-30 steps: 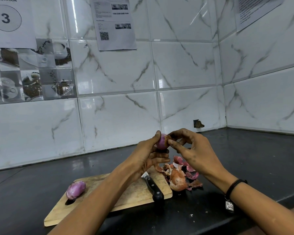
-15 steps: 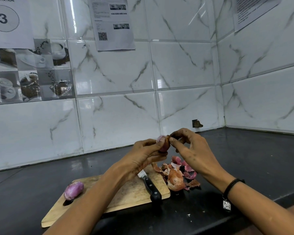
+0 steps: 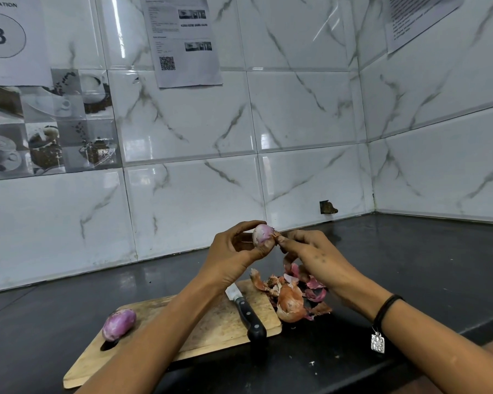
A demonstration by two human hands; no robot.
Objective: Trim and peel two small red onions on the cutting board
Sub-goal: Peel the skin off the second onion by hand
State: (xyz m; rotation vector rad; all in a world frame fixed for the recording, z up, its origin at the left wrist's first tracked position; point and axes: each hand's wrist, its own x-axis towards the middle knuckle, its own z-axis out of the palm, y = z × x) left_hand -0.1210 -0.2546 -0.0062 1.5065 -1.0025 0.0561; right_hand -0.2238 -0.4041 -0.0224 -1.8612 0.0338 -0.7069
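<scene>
Black polished stone forms the countertop [image 3: 410, 280], which is backed by white, grey-veined wall tiles [image 3: 188, 194] that meet in a corner at about two o'clock in the view. Printed sheets are taped to the tiles: a sign with a large 3 [image 3: 0, 35] at ten o'clock and a paper with a QR code [image 3: 182, 41] at twelve; their small print cannot be read. A wooden cutting board [image 3: 211, 331] is laid at six to seven o'clock. A purple second onion [image 3: 118, 324] is rested on the board's nine o'clock end. A black-handled knife [image 3: 248, 314] is laid across its three o'clock end, the blade largely hidden under the left forearm. A heap of onion skins [image 3: 293, 294] is piled on the counter just beside the board at two o'clock.

Both hands are raised above the board near the centre. The held onion [image 3: 263, 234] is gripped between the thumb and curled fingers of the left hand [image 3: 234, 257]. A scrap of skin [image 3: 275, 236] at its three o'clock side is pinched by the right hand [image 3: 310, 257]. A black cord bracelet [image 3: 386, 307] with a silver pendant [image 3: 377, 342] is worn on the right wrist.

The held onion's lower part is hidden behind the left thumb. Both forearms are cut off at the bottom edge.
</scene>
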